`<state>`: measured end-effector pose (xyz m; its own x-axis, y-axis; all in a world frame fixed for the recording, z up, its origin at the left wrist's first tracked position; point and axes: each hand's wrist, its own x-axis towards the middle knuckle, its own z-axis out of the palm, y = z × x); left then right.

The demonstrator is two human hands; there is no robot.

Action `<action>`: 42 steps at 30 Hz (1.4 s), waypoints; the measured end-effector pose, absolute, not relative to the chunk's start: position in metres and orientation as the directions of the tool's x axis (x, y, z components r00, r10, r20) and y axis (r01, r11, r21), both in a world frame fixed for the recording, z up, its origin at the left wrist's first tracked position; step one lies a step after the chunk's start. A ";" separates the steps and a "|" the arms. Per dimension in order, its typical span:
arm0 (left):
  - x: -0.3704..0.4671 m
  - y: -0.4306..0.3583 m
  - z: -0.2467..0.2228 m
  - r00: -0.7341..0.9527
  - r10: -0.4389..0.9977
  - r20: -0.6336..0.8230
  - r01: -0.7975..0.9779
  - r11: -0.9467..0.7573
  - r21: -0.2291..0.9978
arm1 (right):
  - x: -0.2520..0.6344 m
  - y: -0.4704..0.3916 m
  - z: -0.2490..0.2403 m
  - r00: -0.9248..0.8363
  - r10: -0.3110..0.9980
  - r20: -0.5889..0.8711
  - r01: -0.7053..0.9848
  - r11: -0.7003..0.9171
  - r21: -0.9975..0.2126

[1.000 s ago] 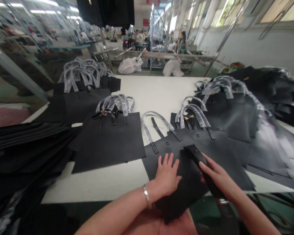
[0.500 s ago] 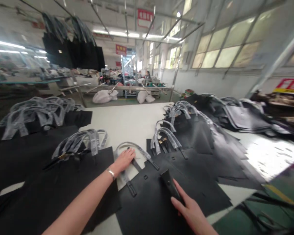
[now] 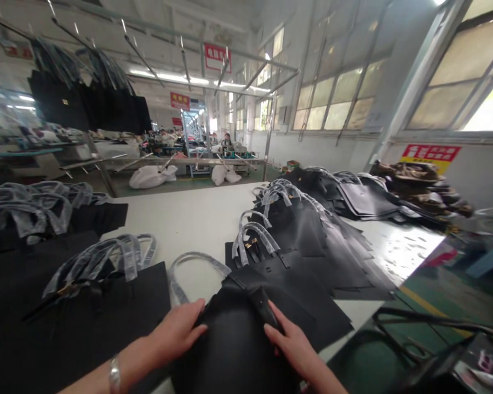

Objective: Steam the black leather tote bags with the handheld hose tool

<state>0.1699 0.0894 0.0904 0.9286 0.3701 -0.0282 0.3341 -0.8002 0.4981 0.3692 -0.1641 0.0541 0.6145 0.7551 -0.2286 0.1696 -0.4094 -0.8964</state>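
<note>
My left hand [image 3: 183,328] grips the left edge of a black leather-like bag panel [image 3: 230,339], thumb on its near face and fingers partly hidden behind. The panel is lifted and tilted. In my right hand [image 3: 290,342] is a black handheld tool shaped like a hair clipper [image 3: 263,306], its head at the panel's upper right part. A bag handle [image 3: 199,256] in clear plastic wrap loops up behind the panel.
Black bag pieces with wrapped handles [image 3: 125,254] lie left, and more bag panels [image 3: 308,230] are stacked right. Beyond the white table [image 3: 181,213] stand a metal rack with hanging black bags [image 3: 90,104] and white sacks [image 3: 152,176]. A person [image 3: 227,139] sits far back.
My left hand has moved from the wrapped handle down to the panel's edge, and the panel is now raised. The tool has shifted slightly left. The view has turned right.
</note>
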 end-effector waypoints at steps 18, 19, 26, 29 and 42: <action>0.167 -0.019 0.027 0.670 0.683 -0.289 -0.187 0.532 0.826 | 0.320 -0.166 0.124 0.100 0.900 -0.425 -0.063 -0.421 -0.905; 0.166 -0.020 0.027 0.671 0.687 -0.279 -0.202 0.532 0.823 | 0.317 -0.162 0.126 0.080 0.903 -0.422 -0.066 -0.418 -0.906; 0.165 -0.021 0.035 0.675 0.611 -0.413 -0.205 0.694 0.691 | 0.313 -0.151 0.129 0.111 0.901 -0.420 -0.081 -0.413 -0.907; 0.166 -0.024 0.037 0.663 0.567 -0.489 -0.198 0.763 0.616 | 0.314 -0.152 0.127 0.135 0.888 -0.439 -0.069 -0.434 -0.898; 0.181 -0.049 0.023 0.487 0.828 -0.277 -0.301 0.457 0.837 | 0.321 -0.187 0.126 0.214 0.844 -0.492 -0.056 -0.493 -0.868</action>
<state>0.1805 -0.0489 0.0231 0.4874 0.8281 -0.2769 -0.3006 0.4569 0.8372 0.3212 -0.1868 0.1260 0.2137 0.8438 -0.4923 -0.0559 -0.4925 -0.8685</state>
